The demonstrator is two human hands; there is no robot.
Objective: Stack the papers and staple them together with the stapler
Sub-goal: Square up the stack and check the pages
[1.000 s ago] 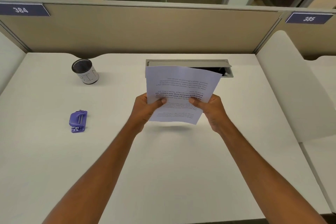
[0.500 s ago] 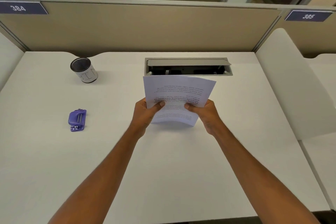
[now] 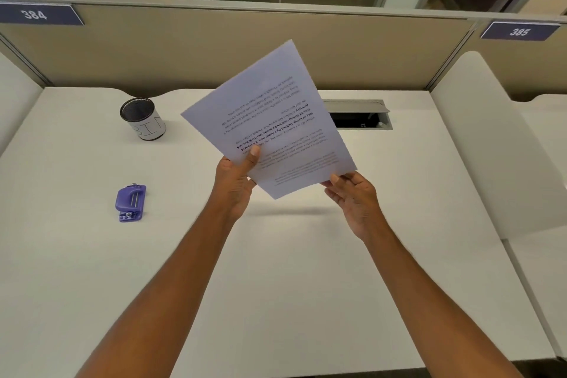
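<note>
A stack of white printed papers [image 3: 270, 120] is held up above the white desk [image 3: 276, 270], tilted so its top corner leans left and away. My left hand [image 3: 236, 181] grips the stack's lower left edge, thumb on the front sheet. My right hand [image 3: 352, 196] is at the lower right corner with fingers spread, its fingertips just touching the paper's edge. A small purple stapler [image 3: 131, 202] lies on the desk to the left, well apart from both hands.
A black mesh cup with a white label [image 3: 143, 119] stands at the back left. A grey cable hatch [image 3: 359, 115] is open in the desk behind the papers. Beige partition panels close the back, and a white divider [image 3: 478, 144] stands on the right.
The papers have been lifted higher and rotated, tilting to the left. My right hand has loosened from a grip to open fingers at the corner; my left hand still holds them.
</note>
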